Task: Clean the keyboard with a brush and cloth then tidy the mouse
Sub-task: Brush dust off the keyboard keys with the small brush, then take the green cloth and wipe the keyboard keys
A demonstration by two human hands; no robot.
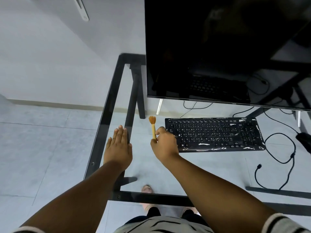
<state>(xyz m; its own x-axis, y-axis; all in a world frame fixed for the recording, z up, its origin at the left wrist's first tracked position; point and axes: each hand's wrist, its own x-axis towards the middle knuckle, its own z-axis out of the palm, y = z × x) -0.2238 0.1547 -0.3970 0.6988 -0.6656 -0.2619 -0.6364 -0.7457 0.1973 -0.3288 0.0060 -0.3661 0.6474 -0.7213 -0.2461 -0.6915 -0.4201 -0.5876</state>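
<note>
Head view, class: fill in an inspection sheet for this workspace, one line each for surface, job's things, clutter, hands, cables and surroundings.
Surface: glass desk with a dark frame; the floor shows through it.
Job's things: keyboard lies flat, white smears along its edges; brush to its left, bristles pointing away; mouse at the right edge, partly cut off; cloth: nothing seen.
Clutter: nothing seen.
Hands: right hand grips the brush handle; left hand open and flat, empty.
Cables: black cable loops right of the keyboard, loose plug end toward the person.
Surroundings: dark monitor behind the keyboard; tiled floor, pale wall.
</note>
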